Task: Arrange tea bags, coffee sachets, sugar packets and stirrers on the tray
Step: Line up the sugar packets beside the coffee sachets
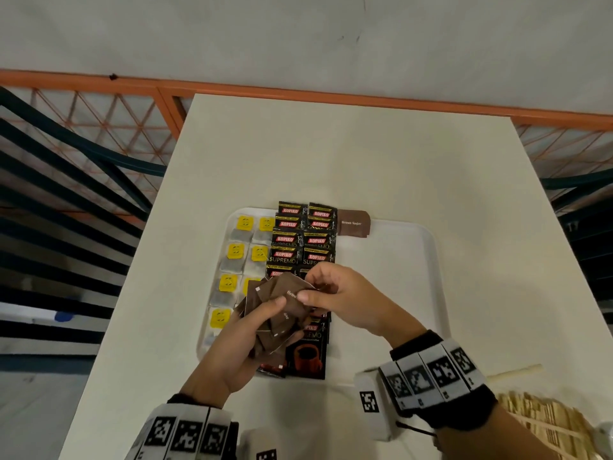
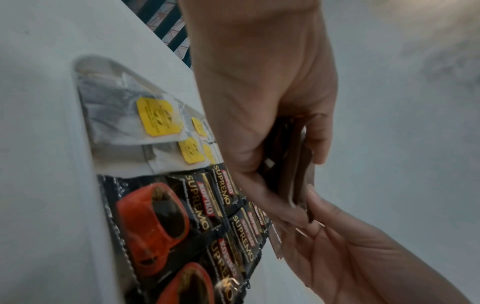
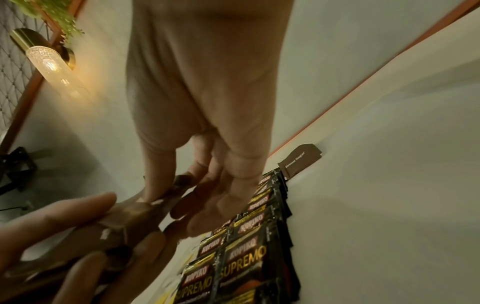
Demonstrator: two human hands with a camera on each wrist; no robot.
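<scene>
Overhead, your left hand [image 1: 232, 346] gripped a fanned stack of brown sugar packets [image 1: 275, 310] above the near middle of the white tray [image 1: 408, 260]. Your right hand [image 1: 338, 293] pinched the top packet of that stack between thumb and forefinger. On the tray, tea bags with yellow tags [image 1: 238, 257] sat in two columns at the left; Kopiko Supremo coffee sachets [image 1: 303, 240] ran in two overlapping columns beside them. One brown sugar packet [image 1: 353, 223] lay at the far edge, touching the sachets. Wooden stirrers [image 1: 544, 423], blurred, seemed piled on the table [image 1: 331, 154] off the tray, near your right wrist.
</scene>
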